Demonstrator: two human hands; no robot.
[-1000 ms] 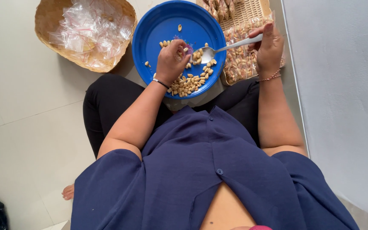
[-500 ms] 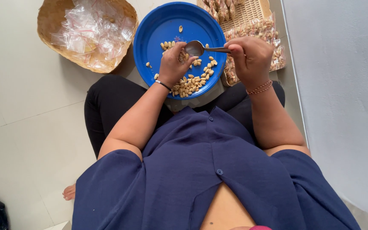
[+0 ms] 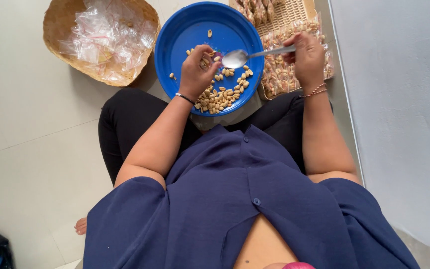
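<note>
Now the right hand (image 3: 307, 56) is closed around the handle of a metal spoon (image 3: 247, 56), holding its bowl over the blue plate (image 3: 185, 35). Close by, the left hand (image 3: 197, 72) is curled over the peanuts (image 3: 222, 94) on that plate, pinching something small that I cannot make out. Filled little bags (image 3: 277, 79) lie just beside the plate.

Right hand (image 3: 308, 56): grip on metal spoon (image 3: 247, 56) over blue tray (image 3: 185, 30) | left hand (image 3: 197, 72): closed, on peanuts (image 3: 222, 94) | woven basket (image 3: 55, 25) of plastic bags alongside
</note>
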